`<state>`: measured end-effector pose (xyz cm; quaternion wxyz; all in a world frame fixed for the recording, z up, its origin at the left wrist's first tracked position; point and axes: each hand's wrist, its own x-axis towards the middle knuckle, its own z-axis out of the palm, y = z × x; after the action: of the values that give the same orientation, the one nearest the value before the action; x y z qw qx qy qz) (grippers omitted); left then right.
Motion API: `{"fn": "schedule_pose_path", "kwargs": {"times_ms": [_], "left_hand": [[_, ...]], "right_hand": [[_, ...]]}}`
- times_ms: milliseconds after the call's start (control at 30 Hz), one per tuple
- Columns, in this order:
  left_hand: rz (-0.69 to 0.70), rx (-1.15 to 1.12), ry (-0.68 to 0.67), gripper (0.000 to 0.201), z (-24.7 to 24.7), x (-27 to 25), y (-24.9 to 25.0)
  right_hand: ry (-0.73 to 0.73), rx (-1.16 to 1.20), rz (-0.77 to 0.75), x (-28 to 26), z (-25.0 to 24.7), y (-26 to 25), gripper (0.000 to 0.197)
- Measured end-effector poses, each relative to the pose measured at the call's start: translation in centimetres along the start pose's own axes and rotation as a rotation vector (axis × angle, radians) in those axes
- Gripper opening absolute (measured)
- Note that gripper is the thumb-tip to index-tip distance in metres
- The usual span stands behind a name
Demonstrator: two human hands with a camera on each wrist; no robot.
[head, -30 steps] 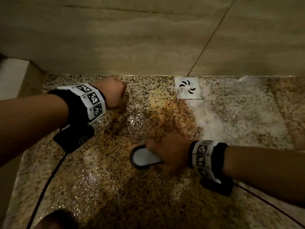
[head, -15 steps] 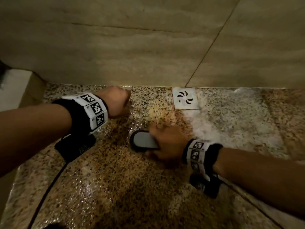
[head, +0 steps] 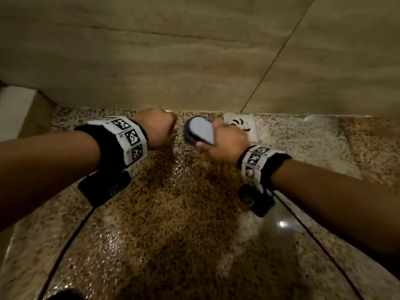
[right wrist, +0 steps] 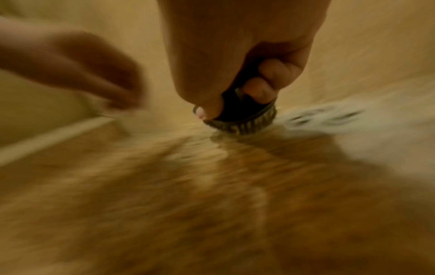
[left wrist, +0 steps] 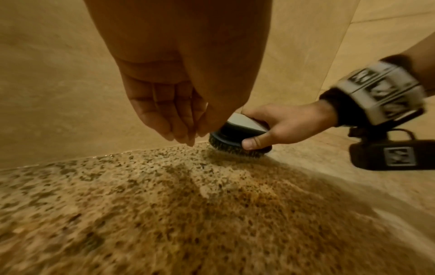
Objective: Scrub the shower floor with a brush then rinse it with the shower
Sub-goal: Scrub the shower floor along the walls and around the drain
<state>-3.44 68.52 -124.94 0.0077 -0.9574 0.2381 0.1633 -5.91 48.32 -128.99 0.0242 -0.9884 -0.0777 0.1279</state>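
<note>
A dark-bristled scrub brush [head: 200, 131] with a pale grey top stands bristles down on the wet speckled shower floor [head: 173, 213], at the foot of the back wall. My right hand [head: 227, 141] grips its handle, thumb on the near side [left wrist: 253, 144] and fingers wrapped over the far side [right wrist: 259, 89]. The brush [left wrist: 237, 137] [right wrist: 242, 119] sits just left of the white square drain [head: 241, 126]. My left hand [head: 157, 127] hovers beside the brush on its left. Its fingers [left wrist: 174, 119] hang down loosely together, holding nothing. The right wrist view is motion-blurred.
Beige wall tiles [head: 173, 61] rise directly behind the brush. A white ledge [head: 15, 109] borders the floor at far left. Pale foam [head: 303, 144] covers the floor right of the drain. Black cables [head: 65, 245] trail from both wrist units over the floor.
My right hand has pushed the brush from the middle of the floor away to the wall edge beside the drain. My left hand has stayed near the wall.
</note>
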Motion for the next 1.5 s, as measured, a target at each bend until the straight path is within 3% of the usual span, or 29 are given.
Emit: {"fn": "schedule_pose_path", "kwargs": {"times_ms": [100, 167, 300, 400, 467, 567, 667, 833, 967, 1100, 1133, 1233, 1300, 1400, 1500], "left_hand": [[-0.021, 0.051, -0.076, 0.026, 0.2, 0.2, 0.5], [-0.033, 0.048, -0.081, 0.023, 0.1, 0.4, 0.9], [-0.059, -0.005, -0.046, 0.011, -0.3, 0.4, 1.1], [-0.069, -0.013, -0.048, 0.015, -0.5, -0.1, 0.4], [-0.074, 0.001, -0.044, 0.014, -0.4, -0.4, -0.4], [-0.074, 0.016, -0.067, 0.015, -0.3, -0.7, -0.7], [-0.047, 0.026, -0.123, 0.013, -0.9, -0.5, 0.8], [0.018, 0.071, -0.149, 0.018, -1.1, 0.0, 3.1], [0.057, 0.135, -0.165, 0.013, -0.8, -0.5, 3.5], [0.078, 0.149, -0.204, 0.012, -0.6, -0.5, 4.4], [0.084, 0.149, -0.206, 0.013, -0.5, -0.5, 4.8], [0.109, 0.128, -0.208, 0.018, -0.2, -0.5, 6.2], [0.107, 0.106, -0.203, 0.015, -0.2, -0.6, 7.0], [0.136, 0.076, -0.170, 0.016, -0.2, -0.6, 7.3], [0.164, 0.057, -0.118, 0.013, 0.0, -0.8, 6.8]], "right_hand": [[-0.101, 0.053, -0.112, -1.0, 2.0, -3.4, 0.069], [-0.102, 0.133, 0.000, -0.1, 2.2, -2.6, 0.065], [-0.045, 0.139, 0.331, 2.7, 0.2, 5.0, 0.066], [-0.050, 0.055, 0.392, 2.7, -0.2, 8.9, 0.070], [-0.023, 0.076, 0.403, 2.1, 0.1, 8.1, 0.067], [0.017, 0.063, 0.317, 1.7, 0.6, 4.1, 0.071], [-0.073, 0.045, 0.216, 2.1, 1.1, 1.5, 0.075], [-0.149, 0.099, 0.148, 0.2, -0.1, 3.5, 0.073], [-0.242, 0.178, -0.058, -5.0, 0.2, 2.8, 0.065], [-0.342, 0.009, -0.314, -9.1, 2.9, 0.1, 0.068], [-0.300, -0.022, -0.292, -8.7, 3.1, 0.2, 0.066], [-0.122, -0.044, 0.039, -4.4, 1.8, 3.6, 0.063], [-0.068, -0.089, 0.143, -2.5, -0.3, 6.2, 0.065], [-0.024, -0.050, -0.040, -5.3, -1.1, 6.5, 0.058], [-0.266, -0.012, -0.361, -12.0, 1.6, 3.9, 0.047]]}}
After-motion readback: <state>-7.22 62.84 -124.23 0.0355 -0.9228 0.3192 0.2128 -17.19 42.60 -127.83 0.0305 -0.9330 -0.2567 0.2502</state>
